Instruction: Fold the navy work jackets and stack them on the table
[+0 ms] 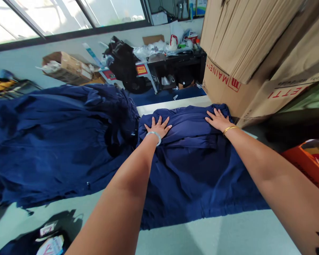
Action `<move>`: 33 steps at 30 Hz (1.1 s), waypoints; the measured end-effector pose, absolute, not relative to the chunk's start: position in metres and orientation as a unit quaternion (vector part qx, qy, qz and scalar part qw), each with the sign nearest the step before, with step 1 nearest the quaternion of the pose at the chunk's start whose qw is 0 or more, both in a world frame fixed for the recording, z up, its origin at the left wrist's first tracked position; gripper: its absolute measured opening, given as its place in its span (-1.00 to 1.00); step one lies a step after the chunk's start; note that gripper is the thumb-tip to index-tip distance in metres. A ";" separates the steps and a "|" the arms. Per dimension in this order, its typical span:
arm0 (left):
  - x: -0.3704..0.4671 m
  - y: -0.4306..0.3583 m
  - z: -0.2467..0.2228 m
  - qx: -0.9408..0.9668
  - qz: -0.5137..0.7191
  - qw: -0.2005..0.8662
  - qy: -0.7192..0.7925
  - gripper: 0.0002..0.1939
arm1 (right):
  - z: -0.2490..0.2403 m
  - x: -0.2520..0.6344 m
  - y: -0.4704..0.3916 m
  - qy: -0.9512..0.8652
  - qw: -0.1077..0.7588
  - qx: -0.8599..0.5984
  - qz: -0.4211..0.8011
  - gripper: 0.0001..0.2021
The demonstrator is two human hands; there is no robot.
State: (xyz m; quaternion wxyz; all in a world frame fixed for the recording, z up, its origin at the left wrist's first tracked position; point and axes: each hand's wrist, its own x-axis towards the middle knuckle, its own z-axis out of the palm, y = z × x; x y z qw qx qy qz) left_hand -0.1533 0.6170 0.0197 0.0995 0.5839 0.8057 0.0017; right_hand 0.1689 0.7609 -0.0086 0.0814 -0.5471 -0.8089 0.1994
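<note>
I rest left hand (159, 128) and right hand (218, 120), fingers spread wide, atop the navy-blue fabric garment (194, 170) along its crosswise far edge.

Facing me is a wide, dark-framed window (39, 35), its panes nearly white with daylight, set in a pale wall (18, 58) that runs on beneath it. Below the window, out past its right end, I see a dark, open-fronted stand (186, 60) topped with plastic bags (158, 49), and farther out from the window a strip of blue floor (162, 100); under its middle sits an open cardboard box (69, 67). To the window's right, tall brown cartons (228, 39) rise, while my pale surface (228, 233) lies well away from it, nearest me.
</note>
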 end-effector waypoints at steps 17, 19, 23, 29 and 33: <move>-0.024 0.082 -0.043 0.388 0.061 0.143 0.908 -0.28 | -0.056 0.200 0.293 -0.867 0.133 -0.329 0.350 -0.48; -0.028 0.029 -0.045 0.356 0.060 0.117 0.925 -0.29 | -0.068 0.167 0.236 -0.872 0.099 -0.280 0.388 -0.50; -0.076 -0.044 -0.026 0.251 0.060 0.050 0.965 -0.23 | -0.074 0.120 0.157 -0.889 0.059 -0.194 0.410 -0.55; -0.182 -0.080 0.008 0.156 0.048 0.037 0.986 -0.18 | -0.067 0.103 0.092 -0.903 -0.016 -0.157 0.399 -0.56; -0.220 -0.085 0.028 0.110 0.116 0.106 0.981 -0.37 | -0.067 0.113 0.066 -0.892 -0.043 -0.179 0.413 -0.55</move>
